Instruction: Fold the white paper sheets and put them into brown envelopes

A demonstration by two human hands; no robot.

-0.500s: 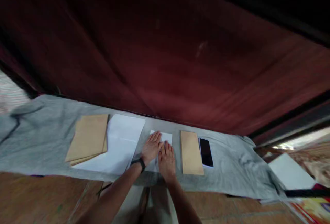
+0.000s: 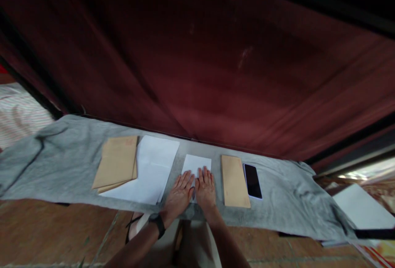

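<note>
A small white sheet of paper (image 2: 197, 162) lies in front of me on the grey cloth; whether it is folded I cannot tell. My left hand (image 2: 180, 194) rests flat on its lower left part, fingers stretched out, with a dark watch on the wrist. Beside it, my right hand (image 2: 205, 189) presses flat on the lower right of the same paper. The two thumbs nearly meet. To the left is a stack of larger white sheets (image 2: 157, 165), partly under several brown envelopes (image 2: 119, 161). A brown envelope stack (image 2: 235, 181) lies right of my right hand.
A phone (image 2: 253, 181) with a dark screen lies right of the envelopes. The grey cloth (image 2: 286, 198) covers the long, narrow surface. A dark red panel (image 2: 197, 74) rises behind it. At far right is a white flat object (image 2: 364, 206). Below is a brown tiled floor (image 2: 55, 231).
Both hands have slid down the small paper toward me, leaving its upper part uncovered. My left hand has moved away from the top edge. The whole view has shifted slightly.
</note>
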